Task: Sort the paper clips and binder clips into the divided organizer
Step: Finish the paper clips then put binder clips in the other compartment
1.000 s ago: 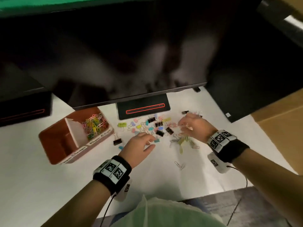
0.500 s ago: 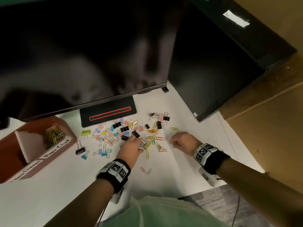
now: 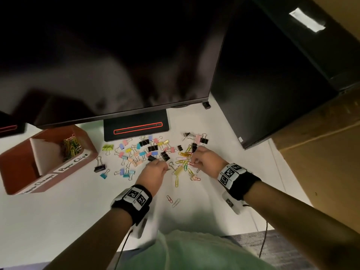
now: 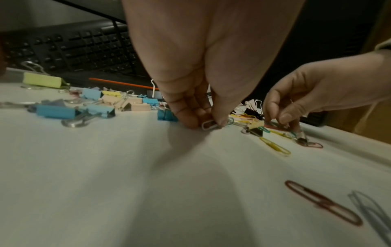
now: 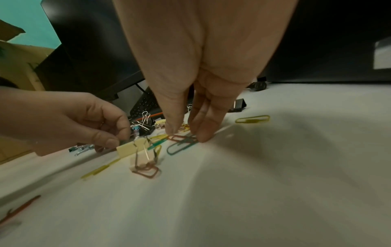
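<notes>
Two loose paper clips (image 3: 173, 200), one red and one silver, lie nearest on the white table (image 3: 58, 221). Further away, the left hand (image 3: 153, 172) pinches a white paper clip (image 4: 209, 125) between thumb and fingers, low on the table. Beside it, the right hand (image 3: 206, 160) closes its fingers on a red paper clip (image 5: 176, 137) in the mixed pile of clips (image 3: 148, 152). Further left stands the brown organizer (image 3: 19, 168); coloured paper clips lie in its far compartment.
</notes>
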Motion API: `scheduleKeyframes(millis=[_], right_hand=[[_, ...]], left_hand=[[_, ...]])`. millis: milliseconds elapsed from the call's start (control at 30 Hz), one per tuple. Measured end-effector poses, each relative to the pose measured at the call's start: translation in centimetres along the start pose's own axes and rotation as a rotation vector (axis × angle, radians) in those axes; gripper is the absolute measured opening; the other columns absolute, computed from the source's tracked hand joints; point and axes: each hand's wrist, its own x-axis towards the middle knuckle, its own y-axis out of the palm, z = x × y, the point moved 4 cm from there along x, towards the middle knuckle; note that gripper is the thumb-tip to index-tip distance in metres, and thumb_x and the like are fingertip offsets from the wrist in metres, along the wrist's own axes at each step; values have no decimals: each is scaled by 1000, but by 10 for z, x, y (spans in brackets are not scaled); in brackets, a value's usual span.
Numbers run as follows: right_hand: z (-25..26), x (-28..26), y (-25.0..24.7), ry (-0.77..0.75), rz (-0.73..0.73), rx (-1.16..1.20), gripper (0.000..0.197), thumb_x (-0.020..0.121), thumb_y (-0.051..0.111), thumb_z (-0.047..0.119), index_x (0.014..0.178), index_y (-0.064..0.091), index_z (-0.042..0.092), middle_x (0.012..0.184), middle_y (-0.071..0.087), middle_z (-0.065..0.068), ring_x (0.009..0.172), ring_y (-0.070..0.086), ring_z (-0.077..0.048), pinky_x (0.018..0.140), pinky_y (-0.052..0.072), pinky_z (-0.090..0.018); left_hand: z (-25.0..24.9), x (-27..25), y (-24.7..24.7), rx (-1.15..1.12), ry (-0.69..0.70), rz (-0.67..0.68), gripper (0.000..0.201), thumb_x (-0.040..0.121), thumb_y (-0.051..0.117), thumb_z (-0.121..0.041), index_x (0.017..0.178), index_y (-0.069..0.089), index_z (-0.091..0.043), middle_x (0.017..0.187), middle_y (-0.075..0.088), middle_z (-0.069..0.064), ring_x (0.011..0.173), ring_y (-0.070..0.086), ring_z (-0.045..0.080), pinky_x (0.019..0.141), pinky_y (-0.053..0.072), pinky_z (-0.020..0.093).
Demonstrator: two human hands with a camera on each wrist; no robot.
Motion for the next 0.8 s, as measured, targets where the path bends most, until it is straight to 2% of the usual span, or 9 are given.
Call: scheduleKeyframes(millis=[67, 200, 267, 367, 433, 500, 667, 800], right_hand=[[-1, 0, 0, 0, -4, -26, 25, 86, 64, 15, 110, 62, 12, 114, 52, -5, 98, 54, -17, 90, 47, -30], [-4, -3, 1, -1, 25, -82, 42, 83, 67, 16, 123, 56, 17, 123, 52, -5, 114, 49, -20, 97, 43, -32], [-3, -2, 4, -3, 42, -95, 43, 83, 66, 15, 125, 56, 16, 125, 52, -5, 117, 47, -21, 99, 42, -31], [2, 2, 5, 2, 21, -84, 34, 86, 63, 15, 120, 60, 14, 120, 56, -7, 114, 50, -21, 95, 40, -26], [5, 4, 3, 6, 0, -67, 26, 88, 62, 17, 113, 64, 13, 114, 59, -8, 108, 55, -21, 89, 41, -24], [7, 6, 3, 11, 3, -69, 23, 89, 60, 17, 110, 65, 11, 110, 62, -9, 103, 57, -21, 86, 42, -25], [8, 8, 4, 15, 4, -50, 18, 88, 59, 14, 103, 68, 9, 103, 68, -9, 100, 60, -22, 85, 45, -27], [5, 6, 4, 21, 17, -55, 15, 87, 61, 17, 99, 68, 9, 104, 63, -11, 97, 60, -24, 85, 48, -29]], left_hand=[[0, -4, -4, -28, 19, -9, 18, 90, 50, -9, 105, 60, -12, 96, 61, 5, 89, 57, 20, 80, 49, 31], [-14, -8, -5, -67, 91, 99, 34, 89, 54, -12, 122, 51, -20, 85, 57, -5, 75, 51, 8, 71, 42, 18], [-23, -4, 0, -63, 110, 169, 45, 88, 53, -13, 131, 44, -25, 85, 59, -3, 75, 53, 10, 71, 43, 19], [-29, 3, 8, -6, 87, 236, 53, 87, 50, -9, 136, 39, -26, 95, 62, 6, 86, 58, 18, 77, 45, 26], [-29, 9, 10, 11, 64, 227, 49, 86, 50, -6, 132, 44, -21, 100, 63, 10, 91, 59, 24, 78, 44, 26], [-27, 11, 10, 18, 53, 208, 43, 86, 51, -7, 127, 47, -17, 97, 63, 11, 87, 59, 24, 75, 45, 27], [-17, 5, 9, -68, 8, 166, 37, 83, 56, -8, 118, 53, -19, 79, 53, -1, 69, 51, 13, 67, 46, 24], [-9, 0, -1, -131, 5, 31, 18, 80, 61, -4, 95, 65, -13, 78, 51, -3, 63, 48, 9, 67, 43, 19]])
